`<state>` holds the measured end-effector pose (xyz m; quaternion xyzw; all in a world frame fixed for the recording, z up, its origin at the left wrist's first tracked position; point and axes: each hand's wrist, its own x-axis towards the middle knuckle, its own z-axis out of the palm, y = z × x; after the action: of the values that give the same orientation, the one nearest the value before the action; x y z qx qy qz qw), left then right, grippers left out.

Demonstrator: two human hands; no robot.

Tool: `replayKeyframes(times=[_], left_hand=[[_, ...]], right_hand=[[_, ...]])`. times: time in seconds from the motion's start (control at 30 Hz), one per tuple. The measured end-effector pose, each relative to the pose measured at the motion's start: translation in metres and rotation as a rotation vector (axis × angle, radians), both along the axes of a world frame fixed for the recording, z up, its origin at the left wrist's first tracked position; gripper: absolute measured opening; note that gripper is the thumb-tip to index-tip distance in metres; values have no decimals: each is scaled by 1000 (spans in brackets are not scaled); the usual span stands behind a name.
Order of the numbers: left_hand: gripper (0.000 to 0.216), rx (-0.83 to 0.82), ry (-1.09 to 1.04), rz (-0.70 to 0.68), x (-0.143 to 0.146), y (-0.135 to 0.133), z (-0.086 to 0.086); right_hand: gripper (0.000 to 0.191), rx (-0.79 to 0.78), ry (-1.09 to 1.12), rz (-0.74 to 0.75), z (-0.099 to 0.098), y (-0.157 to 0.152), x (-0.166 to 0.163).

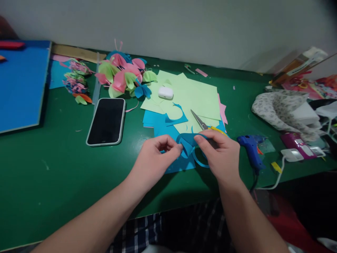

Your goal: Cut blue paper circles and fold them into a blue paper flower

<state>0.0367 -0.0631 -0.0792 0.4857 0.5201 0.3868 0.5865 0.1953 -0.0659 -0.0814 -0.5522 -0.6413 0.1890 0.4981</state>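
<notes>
Between my two hands is a piece of blue paper (187, 140), curled and folded. My left hand (160, 154) pinches its left edge between thumb and forefinger. On the other side, my right hand (219, 151) grips the paper with the thumb on top. Just beyond my right fingers lie scissors (201, 123) with yellow handles, partly covered by that hand. A cut blue scrap (177, 118) rests on light green sheets (196, 95). Under my hands are more blue sheets (181, 166) and a thin blue curved strip.
Left of the papers lies a phone (106, 121). Behind it are paper flowers (123, 73). A white earbud case (165, 92) sits on the green sheets. To the right are a blue glue gun (251, 149), a white cable (279, 175) and a patterned cloth (273, 109). A blue board (21, 84) occupies the far left.
</notes>
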Motion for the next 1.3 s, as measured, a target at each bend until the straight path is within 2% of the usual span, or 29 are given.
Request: replayKeyframes(times=[0.2, 0.5, 0.93, 1.07, 1.3], left_hand=[[22, 55, 37, -11, -1, 0, -1], [25, -24, -12, -19, -1, 1, 0], [23, 67, 76, -4, -2, 0, -3], [22, -39, 25, 5, -2, 2, -5], [24, -352, -260, 49, -4, 6, -6]], right_hand=[[6, -8, 30, 22, 1, 0, 0], [6, -38, 45, 0, 1, 0, 0], [6, -43, 78, 48, 1, 0, 0], [3, -102, 167, 87, 1, 2, 1], [37, -311, 563, 314, -3, 7, 7]])
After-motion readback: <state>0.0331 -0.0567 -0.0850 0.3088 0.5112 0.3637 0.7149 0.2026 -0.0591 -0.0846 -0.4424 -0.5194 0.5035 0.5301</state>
